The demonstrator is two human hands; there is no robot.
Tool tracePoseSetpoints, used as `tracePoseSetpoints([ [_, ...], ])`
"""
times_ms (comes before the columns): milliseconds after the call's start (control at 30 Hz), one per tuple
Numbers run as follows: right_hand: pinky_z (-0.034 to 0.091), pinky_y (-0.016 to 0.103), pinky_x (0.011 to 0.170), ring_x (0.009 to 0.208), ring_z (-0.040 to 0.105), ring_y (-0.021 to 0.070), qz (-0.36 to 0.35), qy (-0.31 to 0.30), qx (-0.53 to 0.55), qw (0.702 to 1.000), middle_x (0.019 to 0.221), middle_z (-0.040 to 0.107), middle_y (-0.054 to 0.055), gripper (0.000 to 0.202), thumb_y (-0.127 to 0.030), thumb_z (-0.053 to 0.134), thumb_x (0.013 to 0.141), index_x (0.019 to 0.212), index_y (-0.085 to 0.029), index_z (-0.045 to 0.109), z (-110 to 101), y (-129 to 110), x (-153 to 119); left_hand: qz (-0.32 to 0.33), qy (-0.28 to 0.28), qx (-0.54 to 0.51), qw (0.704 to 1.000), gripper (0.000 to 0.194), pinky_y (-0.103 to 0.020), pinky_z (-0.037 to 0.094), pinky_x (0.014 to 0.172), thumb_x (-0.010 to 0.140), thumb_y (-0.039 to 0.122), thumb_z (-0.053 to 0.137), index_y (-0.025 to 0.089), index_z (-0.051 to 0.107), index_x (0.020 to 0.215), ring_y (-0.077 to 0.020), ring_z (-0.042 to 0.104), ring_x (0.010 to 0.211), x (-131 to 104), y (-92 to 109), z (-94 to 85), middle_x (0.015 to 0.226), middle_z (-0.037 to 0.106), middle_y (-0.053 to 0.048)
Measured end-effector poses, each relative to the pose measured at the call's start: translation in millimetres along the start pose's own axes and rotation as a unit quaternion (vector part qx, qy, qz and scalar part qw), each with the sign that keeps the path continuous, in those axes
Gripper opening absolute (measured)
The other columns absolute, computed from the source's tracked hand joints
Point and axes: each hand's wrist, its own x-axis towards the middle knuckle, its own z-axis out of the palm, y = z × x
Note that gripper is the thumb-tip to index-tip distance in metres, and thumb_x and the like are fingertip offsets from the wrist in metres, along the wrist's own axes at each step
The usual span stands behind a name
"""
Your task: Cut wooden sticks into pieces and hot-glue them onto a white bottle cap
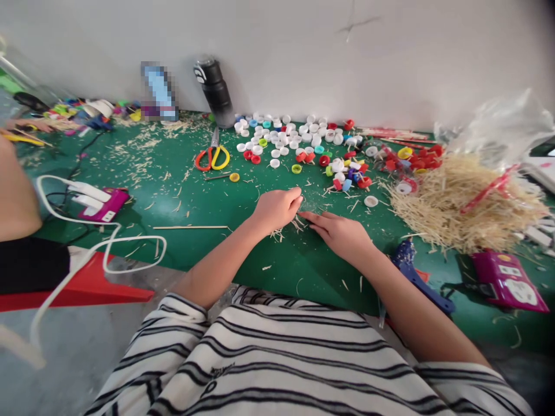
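My left hand (277,211) is closed over the middle of the green table, its fingers curled together; whatever they may hold is hidden. Just right of it, my right hand (344,236) lies low over the table with its index finger stretched out. That fingertip comes near my left hand and touches or nearly touches a small heap of pale wood slivers (298,223). Beyond both hands are many white bottle caps (295,138), with a cluster of coloured caps on short sticks (351,173) to the right. One thin wooden stick (191,227) lies to the left.
Orange-and-yellow scissors (212,156) and a black bottle (215,95) stand farther back. At right are a straw-coloured pile of sticks (459,202), a blue glue gun (418,277) and a magenta power strip (509,280). Another person's arm (17,190), a white cable (110,240) and a second power strip (106,205) are left.
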Motion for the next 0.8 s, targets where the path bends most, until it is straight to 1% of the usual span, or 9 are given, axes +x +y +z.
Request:
tracePoseSetpoints([
  [100, 0.039, 0.024, 0.057, 0.082, 0.067, 0.0175, 0.000, -0.005, 0.022, 1.000, 0.107, 0.073, 0.001, 0.046, -0.041, 0.035, 0.106, 0.150, -0.045, 0.049, -1, 1, 0, -0.007, -0.006, -0.013, 1.000, 0.029, -0.031, 0.018, 0.052, 0.101, 0.034, 0.036, 0.022, 0.056, 0.084, -0.0130, 0.035, 0.049, 0, -1, -1.1, 0.059, 0.051, 0.001],
  [200, 0.040, 0.025, 0.058, 0.082, 0.067, 0.0178, 0.002, -0.013, 0.027, 1.000, 0.106, 0.073, 0.001, 0.047, -0.042, 0.035, 0.106, 0.151, -0.046, 0.047, 0, 2, 1, -0.013, 0.003, -0.007, 1.000, 0.030, -0.030, 0.018, 0.051, 0.100, 0.033, 0.037, 0.021, 0.056, 0.081, -0.0128, 0.036, 0.049, 1, -4, -0.3, 0.057, 0.050, 0.001],
  [333, 0.040, 0.025, 0.058, 0.084, 0.067, 0.0185, 0.010, -0.015, 0.003, 1.000, 0.105, 0.073, 0.000, 0.046, -0.043, 0.034, 0.107, 0.151, -0.047, 0.047, -1, -2, 3, -0.009, 0.039, 0.062, 0.997, 0.032, -0.031, 0.016, 0.052, 0.098, 0.032, 0.038, 0.020, 0.059, 0.077, -0.0134, 0.038, 0.050, 4, -9, 3.4, 0.057, 0.054, -0.002],
  [500, 0.033, 0.026, 0.053, 0.080, 0.067, 0.0183, 0.015, -0.019, -0.034, 0.999, 0.101, 0.072, 0.000, 0.046, -0.043, 0.035, 0.107, 0.152, -0.048, 0.045, -3, -8, 4, -0.001, 0.054, 0.118, 0.992, 0.034, -0.030, 0.015, 0.053, 0.097, 0.033, 0.039, 0.018, 0.062, 0.077, -0.0136, 0.039, 0.048, 5, -10, 5.6, 0.056, 0.055, -0.004],
  [567, 0.032, 0.026, 0.053, 0.079, 0.067, 0.0178, 0.017, -0.016, -0.038, 0.999, 0.101, 0.071, 0.000, 0.046, -0.042, 0.035, 0.107, 0.151, -0.047, 0.046, -4, -9, 4, 0.006, 0.057, 0.128, 0.990, 0.035, -0.031, 0.015, 0.052, 0.098, 0.035, 0.038, 0.018, 0.063, 0.078, -0.0139, 0.039, 0.049, 4, -8, 5.4, 0.055, 0.055, -0.004],
  [700, 0.031, 0.026, 0.053, 0.079, 0.066, 0.0173, 0.015, -0.016, -0.032, 0.999, 0.100, 0.071, 0.000, 0.045, -0.041, 0.036, 0.107, 0.150, -0.046, 0.048, -4, -8, 1, 0.007, 0.051, 0.123, 0.991, 0.047, -0.030, 0.015, 0.053, 0.101, 0.049, 0.036, 0.018, 0.064, 0.079, -0.0144, 0.041, 0.049, 3, -4, 6.0, 0.056, 0.056, -0.004],
  [733, 0.031, 0.026, 0.053, 0.079, 0.066, 0.0173, 0.013, -0.015, -0.027, 0.999, 0.100, 0.071, 0.000, 0.045, -0.040, 0.037, 0.107, 0.150, -0.046, 0.048, -4, -8, 1, 0.007, 0.052, 0.119, 0.991, 0.049, -0.030, 0.016, 0.053, 0.101, 0.050, 0.034, 0.018, 0.064, 0.078, -0.0144, 0.041, 0.049, 3, -4, 6.7, 0.055, 0.055, -0.004],
  [800, 0.032, 0.026, 0.053, 0.080, 0.067, 0.0178, 0.009, -0.012, -0.018, 1.000, 0.102, 0.072, 0.000, 0.046, -0.040, 0.037, 0.107, 0.151, -0.047, 0.047, -3, -7, 0, 0.009, 0.065, 0.114, 0.991, 0.049, -0.030, 0.015, 0.053, 0.103, 0.047, 0.032, 0.019, 0.064, 0.077, -0.0140, 0.040, 0.049, 3, -5, 8.7, 0.055, 0.055, -0.004],
])
